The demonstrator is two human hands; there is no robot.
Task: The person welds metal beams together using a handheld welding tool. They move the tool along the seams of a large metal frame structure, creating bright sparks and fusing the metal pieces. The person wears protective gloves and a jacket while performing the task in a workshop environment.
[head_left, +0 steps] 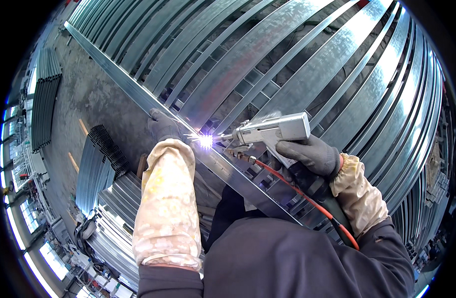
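My right hand (312,154), in a grey glove, is wrapped around the handle of a silver welding gun (272,130). The gun points left, and its nozzle meets a bright spark (206,141) at the edge of a long metal rail (228,174). Just left of the spark my left hand (164,126), also gloved, is closed on the same rail; some of its fingers are hidden. Flat galvanized slats (243,54) join the rail side by side and stretch away to the far right. Pale protective sleeves (169,203) cover both my forearms.
An orange hose (287,182) and a dark cable run from the gun past my right forearm. Stacked metal profiles (96,171) lie on the concrete floor (83,84) at the left. Another dark stack of bars (45,102) stands farther left.
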